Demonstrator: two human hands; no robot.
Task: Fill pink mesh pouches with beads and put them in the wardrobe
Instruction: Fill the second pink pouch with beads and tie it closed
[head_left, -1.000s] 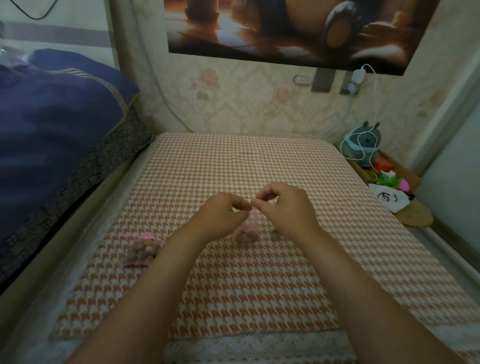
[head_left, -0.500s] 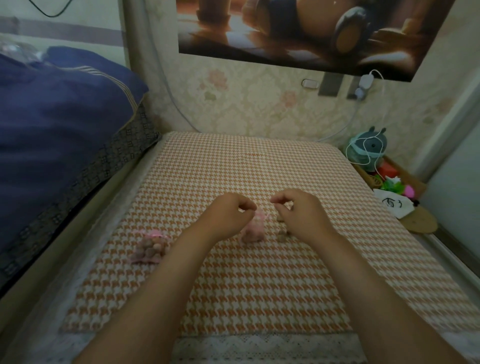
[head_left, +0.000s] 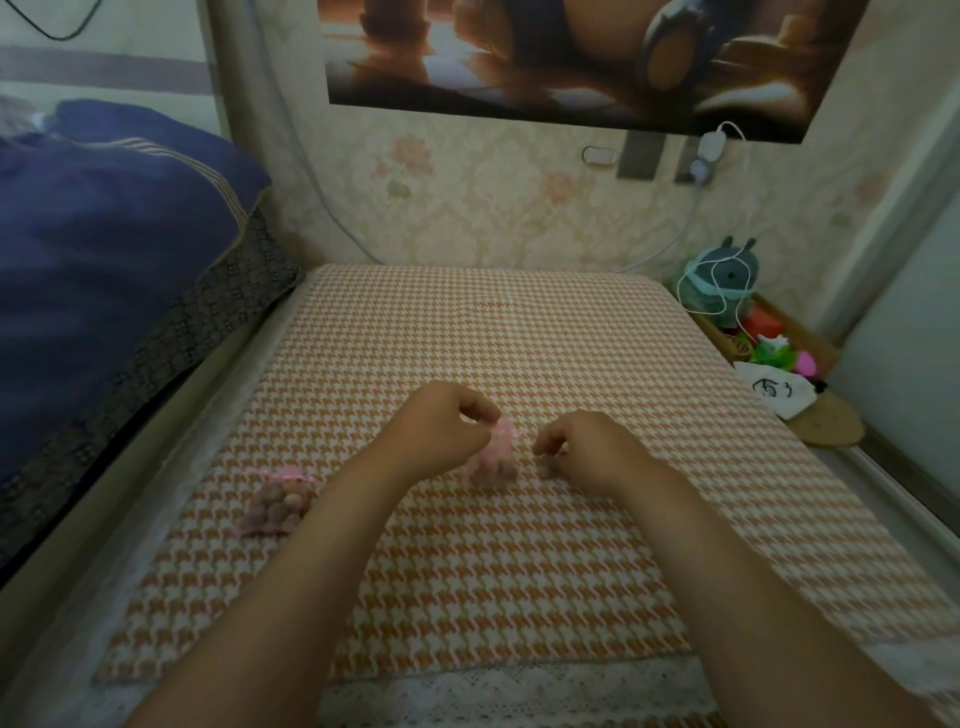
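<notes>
My left hand (head_left: 441, 434) pinches the top of the pink mesh pouch (head_left: 493, 460) on the desk (head_left: 467, 338). My right hand (head_left: 592, 452), apart from it, curls over a loose bead (head_left: 545, 471); I cannot tell whether it grips.

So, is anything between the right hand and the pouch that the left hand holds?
Nothing visible. Only bare checked cloth lies between the right hand and the pouch, whose top the left hand pinches. A loose bead sits beside the right hand.
</notes>
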